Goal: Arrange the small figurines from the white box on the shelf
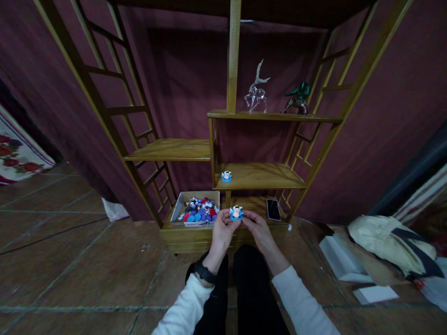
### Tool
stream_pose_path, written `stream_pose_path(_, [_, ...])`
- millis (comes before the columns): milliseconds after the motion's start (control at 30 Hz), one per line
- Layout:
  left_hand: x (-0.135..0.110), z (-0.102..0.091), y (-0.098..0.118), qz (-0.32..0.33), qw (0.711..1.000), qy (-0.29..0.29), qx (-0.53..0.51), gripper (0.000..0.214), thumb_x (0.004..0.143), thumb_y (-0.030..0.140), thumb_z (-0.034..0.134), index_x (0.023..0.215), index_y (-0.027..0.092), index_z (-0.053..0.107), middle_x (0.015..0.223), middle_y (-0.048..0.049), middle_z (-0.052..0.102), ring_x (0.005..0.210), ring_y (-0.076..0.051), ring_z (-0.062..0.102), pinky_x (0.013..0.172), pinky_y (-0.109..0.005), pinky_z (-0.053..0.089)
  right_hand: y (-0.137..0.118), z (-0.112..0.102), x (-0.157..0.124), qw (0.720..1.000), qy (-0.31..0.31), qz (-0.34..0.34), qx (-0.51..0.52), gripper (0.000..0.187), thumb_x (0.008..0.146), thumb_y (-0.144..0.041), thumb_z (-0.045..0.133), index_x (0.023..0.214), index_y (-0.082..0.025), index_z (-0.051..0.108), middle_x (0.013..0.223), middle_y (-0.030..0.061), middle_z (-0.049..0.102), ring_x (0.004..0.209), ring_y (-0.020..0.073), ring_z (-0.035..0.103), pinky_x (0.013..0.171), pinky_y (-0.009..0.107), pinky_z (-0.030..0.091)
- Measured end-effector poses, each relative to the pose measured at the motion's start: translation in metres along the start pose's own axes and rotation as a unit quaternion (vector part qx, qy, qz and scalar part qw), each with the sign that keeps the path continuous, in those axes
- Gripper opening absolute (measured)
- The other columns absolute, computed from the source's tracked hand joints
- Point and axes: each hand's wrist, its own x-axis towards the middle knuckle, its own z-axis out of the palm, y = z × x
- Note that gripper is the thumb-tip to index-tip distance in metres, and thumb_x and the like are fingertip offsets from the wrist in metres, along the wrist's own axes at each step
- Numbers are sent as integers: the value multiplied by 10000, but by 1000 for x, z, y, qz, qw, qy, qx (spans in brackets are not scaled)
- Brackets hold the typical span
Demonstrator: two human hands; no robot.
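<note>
Over on the left of the bottom shelf sits a cardboard box [180, 201], heaped with little blue, red and purple toys. Just right of it, the left hand [222, 228] pinches a blue-based figurine [236, 213] by its left edge, and the right hand [257, 226] pinches the other edge. It's held up between both sets of fingertips, just in front of the shelf. A matching figurine [226, 176] stands one shelf higher. A smartphone [273, 209] lies flat to the right.

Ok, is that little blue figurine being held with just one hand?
No, the left hand and the right hand both pinch the small blue figurine from either side in front of the shelf.
</note>
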Motion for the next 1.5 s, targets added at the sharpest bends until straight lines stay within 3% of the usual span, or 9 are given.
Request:
stream_pose_path(300, [-4, -6, 8, 12, 1000, -9, 24, 383, 568, 186, 743, 872, 163, 510, 846, -29, 635, 669, -112, 606, 647, -246, 490, -3, 7, -2, 1000, -22, 13, 15, 314, 660, -376, 719, 926, -220, 669, 994, 43, 680, 956, 230, 598, 862, 378, 456])
stream_pose_path(467, [-7, -9, 6, 69, 991, -15, 110, 334, 634, 167, 688, 919, 176, 514, 813, -15, 631, 682, -118, 601, 651, -242, 480, -4, 12, -2, 999, -24, 10, 19, 333, 665, -384, 715, 955, -229, 660, 1013, 35, 672, 957, 227, 591, 836, 361, 463])
stream_pose_path(600, [-11, -13, 9, 129, 974, -8, 186, 310, 660, 159, 668, 949, 194, 561, 925, -39, 630, 809, -149, 603, 750, -277, 472, -6, 16, -5, 999, -34, 1, 10, 306, 683, -379, 702, 943, -222, 663, 996, 32, 674, 949, 222, 591, 835, 348, 465])
stream_pose_path(700, [-13, -15, 14, 143, 971, -13, 189, 303, 673, 155, 656, 963, 207, 587, 997, -51, 620, 874, -170, 593, 798, -300, 461, -9, 17, -4, 999, -26, -7, -18, 329, 661, -385, 716, 942, -224, 658, 991, 30, 675, 940, 223, 598, 842, 352, 466])
stream_pose_path(900, [-6, -13, 9, 143, 975, -25, 170, 316, 685, 151, 635, 992, 206, 582, 998, -54, 612, 882, -176, 588, 794, -303, 462, -13, 16, 3, 995, -32, -29, -85, 413, 646, -412, 724, 1003, -223, 639, 1012, 38, 670, 915, 223, 610, 828, 354, 475])
stream_pose_path(1100, [5, -7, -3, 98, 987, -15, 124, 443, 655, 159, 663, 1077, 203, 539, 985, -55, 622, 842, -160, 602, 759, -283, 474, -13, 13, 12, 990, -24, -65, -127, 350, 684, -394, 691, 994, -237, 651, 1027, 34, 661, 949, 232, 604, 865, 359, 460])
stream_pose_path(1300, [13, 1, 4, 21, 997, -2, 70, 406, 599, 181, 714, 971, 174, 551, 791, -21, 646, 661, -120, 583, 625, -228, 453, -11, 6, 24, 977, -23, -91, -191, 282, 726, -352, 654, 982, -234, 658, 1002, 41, 662, 944, 231, 596, 868, 356, 454])
stream_pose_path(1500, [21, 8, 11, 14, 998, -16, 51, 394, 569, 219, 754, 900, 169, 545, 760, -20, 649, 633, -111, 580, 610, -222, 446, -19, 0, 35, 973, -20, -92, -210, 239, 729, -327, 641, 947, -233, 663, 964, 38, 663, 895, 224, 602, 829, 348, 467])
